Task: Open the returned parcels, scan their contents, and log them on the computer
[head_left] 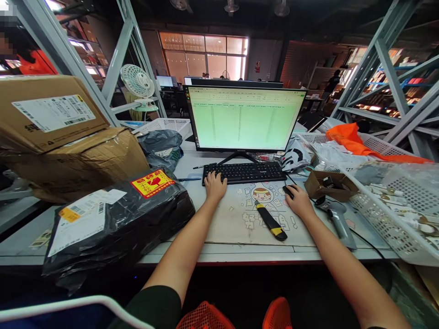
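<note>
My left hand [215, 185] rests on the left end of a black keyboard [247, 172], its fingers spread over the keys. On the desk mat [226, 224], my right hand [299, 201] is closed over a black computer mouse [288, 192], whose front shows past my fingers. A black and yellow utility knife [270, 221] lies on the mat between my forearms. Behind the keyboard stands a monitor [247, 121] showing a pale green table of text, too small to read. Beside my right forearm lies a grey barcode scanner [338, 221] with a cable.
At left lie a black-wrapped parcel [151, 228] and stacked cardboard boxes [51, 114], with a small fan [137, 82] behind. A small open carton [329, 185] and white plastic baskets [394, 224] with bagged goods line the right side. Metal rack posts [387, 59] flank the desk.
</note>
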`<move>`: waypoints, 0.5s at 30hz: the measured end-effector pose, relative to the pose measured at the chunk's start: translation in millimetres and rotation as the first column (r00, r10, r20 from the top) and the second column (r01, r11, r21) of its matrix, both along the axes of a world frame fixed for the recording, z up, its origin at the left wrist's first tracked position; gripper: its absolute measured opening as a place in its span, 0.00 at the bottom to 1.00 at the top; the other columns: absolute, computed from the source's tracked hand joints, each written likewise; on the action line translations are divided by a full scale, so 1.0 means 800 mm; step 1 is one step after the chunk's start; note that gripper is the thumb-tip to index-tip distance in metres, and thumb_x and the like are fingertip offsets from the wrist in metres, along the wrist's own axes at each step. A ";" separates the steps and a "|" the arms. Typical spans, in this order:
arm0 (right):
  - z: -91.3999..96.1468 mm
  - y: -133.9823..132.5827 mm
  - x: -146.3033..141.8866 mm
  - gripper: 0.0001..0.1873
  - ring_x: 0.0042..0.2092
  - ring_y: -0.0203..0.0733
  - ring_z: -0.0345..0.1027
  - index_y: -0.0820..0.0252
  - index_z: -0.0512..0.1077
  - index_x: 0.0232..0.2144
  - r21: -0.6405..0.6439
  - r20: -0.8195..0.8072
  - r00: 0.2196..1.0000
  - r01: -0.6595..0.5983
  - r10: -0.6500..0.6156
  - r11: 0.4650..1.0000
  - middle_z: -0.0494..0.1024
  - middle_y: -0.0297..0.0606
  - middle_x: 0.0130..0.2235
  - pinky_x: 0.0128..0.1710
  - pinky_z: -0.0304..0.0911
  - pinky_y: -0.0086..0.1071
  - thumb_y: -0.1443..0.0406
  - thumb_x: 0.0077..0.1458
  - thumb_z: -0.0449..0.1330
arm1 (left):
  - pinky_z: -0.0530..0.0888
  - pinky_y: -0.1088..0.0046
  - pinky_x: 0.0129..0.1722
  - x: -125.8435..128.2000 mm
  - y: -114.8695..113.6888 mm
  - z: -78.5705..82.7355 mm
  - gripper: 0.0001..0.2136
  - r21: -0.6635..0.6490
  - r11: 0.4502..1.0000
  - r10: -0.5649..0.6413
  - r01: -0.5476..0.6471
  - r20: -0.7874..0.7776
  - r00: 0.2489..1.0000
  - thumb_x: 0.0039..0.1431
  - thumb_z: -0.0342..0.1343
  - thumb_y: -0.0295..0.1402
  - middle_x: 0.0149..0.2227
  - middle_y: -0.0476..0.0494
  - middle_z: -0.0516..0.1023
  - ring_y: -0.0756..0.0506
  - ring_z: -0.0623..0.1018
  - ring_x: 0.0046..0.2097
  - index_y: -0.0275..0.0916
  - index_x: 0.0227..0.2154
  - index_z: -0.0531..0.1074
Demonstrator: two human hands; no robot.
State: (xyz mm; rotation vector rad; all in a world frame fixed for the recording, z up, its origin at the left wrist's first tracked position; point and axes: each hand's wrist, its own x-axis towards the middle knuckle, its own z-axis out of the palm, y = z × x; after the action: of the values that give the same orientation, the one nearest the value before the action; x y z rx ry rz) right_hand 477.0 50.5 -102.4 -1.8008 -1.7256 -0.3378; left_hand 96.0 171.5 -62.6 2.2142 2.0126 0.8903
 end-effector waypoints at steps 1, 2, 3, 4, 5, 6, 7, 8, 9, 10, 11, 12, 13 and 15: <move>0.000 0.000 0.000 0.25 0.60 0.57 0.71 0.63 0.79 0.57 -0.002 -0.003 1.000 0.001 -0.001 1.000 0.75 0.54 0.61 0.64 0.66 0.53 0.61 0.62 0.55 | 0.55 0.44 0.74 0.000 0.000 0.000 0.25 0.000 1.000 0.000 0.000 0.000 1.000 0.72 0.49 0.41 0.71 0.31 0.65 0.30 0.57 0.75 0.34 0.65 0.72; 0.001 0.000 0.000 0.25 0.60 0.57 0.71 0.63 0.79 0.57 -0.003 -0.005 1.000 0.002 -0.002 1.000 0.75 0.54 0.61 0.64 0.66 0.52 0.61 0.62 0.55 | 0.55 0.44 0.74 0.000 0.000 0.000 0.25 0.000 1.000 0.000 0.000 0.001 1.000 0.72 0.49 0.41 0.71 0.31 0.65 0.30 0.57 0.75 0.33 0.65 0.72; 0.001 0.000 -0.001 0.25 0.60 0.57 0.71 0.64 0.79 0.57 -0.004 -0.006 1.000 0.003 -0.003 1.000 0.75 0.54 0.61 0.64 0.66 0.52 0.61 0.62 0.55 | 0.55 0.44 0.74 0.000 0.000 0.000 0.25 0.001 1.000 0.001 -0.001 0.001 1.000 0.72 0.49 0.41 0.71 0.31 0.65 0.30 0.57 0.75 0.33 0.65 0.72; 0.001 0.000 -0.001 0.26 0.60 0.57 0.71 0.64 0.79 0.57 -0.006 -0.006 1.000 0.004 -0.004 1.000 0.75 0.54 0.61 0.64 0.66 0.51 0.61 0.62 0.55 | 0.55 0.44 0.74 0.000 0.000 0.000 0.25 0.002 1.000 0.002 -0.002 0.001 1.000 0.72 0.49 0.41 0.71 0.31 0.65 0.30 0.57 0.75 0.33 0.64 0.72; 0.001 0.000 -0.001 0.26 0.60 0.57 0.71 0.64 0.79 0.57 -0.010 -0.006 1.000 0.005 -0.005 1.000 0.75 0.54 0.61 0.64 0.66 0.51 0.61 0.62 0.55 | 0.55 0.44 0.74 0.000 0.000 0.000 0.25 0.003 1.000 0.002 -0.002 0.000 1.000 0.72 0.49 0.41 0.71 0.31 0.65 0.30 0.58 0.74 0.34 0.64 0.72; 0.002 0.000 -0.001 0.26 0.59 0.58 0.71 0.64 0.79 0.58 -0.015 -0.006 1.000 0.008 -0.008 1.000 0.75 0.55 0.61 0.64 0.66 0.51 0.60 0.63 0.55 | 0.55 0.44 0.74 0.000 0.000 0.000 0.25 0.004 1.000 0.002 -0.002 0.000 1.000 0.72 0.49 0.41 0.71 0.31 0.65 0.30 0.58 0.74 0.34 0.64 0.72; 0.002 0.000 -0.001 0.26 0.59 0.58 0.71 0.64 0.78 0.58 -0.022 -0.007 1.000 0.010 -0.011 1.000 0.75 0.55 0.62 0.64 0.66 0.51 0.60 0.63 0.55 | 0.55 0.44 0.74 0.000 0.000 0.000 0.24 0.006 1.000 0.001 -0.001 -0.001 1.000 0.72 0.50 0.41 0.71 0.31 0.65 0.30 0.58 0.74 0.34 0.64 0.73; 0.002 0.000 -0.001 0.26 0.59 0.58 0.71 0.64 0.78 0.58 -0.027 -0.008 1.000 0.014 -0.015 1.000 0.75 0.55 0.62 0.63 0.66 0.52 0.60 0.63 0.55 | 0.55 0.44 0.74 0.000 0.000 0.000 0.24 0.007 1.000 0.001 -0.001 -0.002 1.000 0.72 0.50 0.41 0.71 0.30 0.65 0.30 0.58 0.74 0.34 0.64 0.73; 0.002 0.000 -0.001 0.26 0.59 0.58 0.71 0.65 0.78 0.58 -0.032 -0.009 1.000 0.019 -0.019 0.999 0.75 0.55 0.62 0.63 0.66 0.52 0.60 0.63 0.55 | 0.55 0.44 0.74 0.000 -0.001 0.001 0.24 0.009 1.000 0.001 -0.001 -0.003 1.000 0.72 0.50 0.41 0.71 0.30 0.65 0.30 0.58 0.74 0.34 0.64 0.73; 0.002 -0.001 -0.001 0.26 0.59 0.58 0.71 0.65 0.78 0.58 -0.035 -0.008 1.000 0.024 -0.024 0.999 0.75 0.55 0.62 0.63 0.66 0.52 0.60 0.63 0.55 | 0.55 0.44 0.74 0.000 -0.001 0.001 0.24 0.010 1.000 0.001 -0.001 -0.003 1.000 0.72 0.50 0.41 0.71 0.30 0.65 0.30 0.58 0.74 0.34 0.64 0.73; 0.002 -0.001 -0.001 0.27 0.59 0.58 0.71 0.65 0.78 0.59 -0.039 -0.006 1.000 0.027 -0.027 0.999 0.75 0.55 0.62 0.64 0.66 0.51 0.60 0.64 0.55 | 0.55 0.44 0.74 0.000 -0.001 0.001 0.24 0.011 1.000 0.001 -0.001 -0.003 1.000 0.72 0.50 0.41 0.71 0.30 0.65 0.30 0.58 0.74 0.34 0.64 0.73; 0.003 -0.001 -0.002 0.27 0.59 0.58 0.71 0.65 0.77 0.59 -0.042 -0.003 1.000 0.029 -0.029 0.999 0.74 0.55 0.63 0.64 0.66 0.51 0.60 0.64 0.55 | 0.55 0.44 0.74 0.000 -0.001 0.001 0.24 0.011 1.000 0.001 -0.001 -0.003 1.000 0.72 0.50 0.41 0.71 0.30 0.65 0.30 0.58 0.74 0.33 0.64 0.73; 0.003 -0.001 -0.002 0.27 0.59 0.58 0.71 0.65 0.77 0.59 -0.044 0.001 1.000 0.029 -0.029 0.999 0.74 0.54 0.63 0.64 0.66 0.51 0.60 0.64 0.55 | 0.55 0.44 0.74 -0.001 -0.001 0.001 0.24 0.011 1.000 0.001 -0.001 -0.003 1.000 0.72 0.50 0.40 0.71 0.30 0.65 0.30 0.58 0.74 0.33 0.64 0.73; 0.004 -0.002 -0.002 0.27 0.59 0.58 0.71 0.65 0.77 0.59 -0.043 0.009 1.000 0.024 -0.024 0.999 0.75 0.54 0.63 0.64 0.66 0.51 0.60 0.64 0.54 | 0.55 0.45 0.74 0.000 -0.001 0.001 0.24 0.009 1.000 0.001 -0.001 -0.003 1.000 0.72 0.50 0.40 0.71 0.31 0.65 0.30 0.58 0.74 0.33 0.64 0.73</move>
State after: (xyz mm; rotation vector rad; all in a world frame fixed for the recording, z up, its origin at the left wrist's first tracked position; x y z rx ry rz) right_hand 475.5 49.2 -99.4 -1.8548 -1.7309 -0.3209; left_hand 95.6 170.9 -61.7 2.2203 2.0151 0.8981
